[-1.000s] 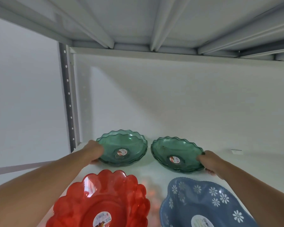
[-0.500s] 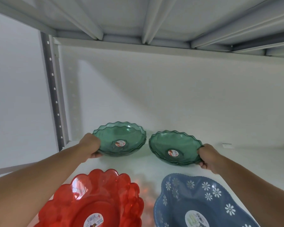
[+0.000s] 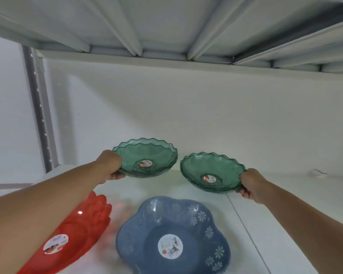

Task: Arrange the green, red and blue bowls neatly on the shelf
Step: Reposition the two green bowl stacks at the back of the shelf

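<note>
White metal shelf (image 3: 285,204) carries a red scalloped plastic bowl (image 3: 83,224) and blue flowered bowl (image 3: 172,234) in front, while left hand (image 3: 110,165) and right hand (image 3: 251,184) each grip a translucent green wavy-rimmed bowl (image 3: 147,157) (image 3: 212,173) behind, seemingly aligning them; next, level both and let go.

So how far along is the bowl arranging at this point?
Done: red bowl and blue bowl sit side by side at the shelf front. In hand: left hand and right hand each grip a green bowl stack. Left: setting both down in line.
</note>
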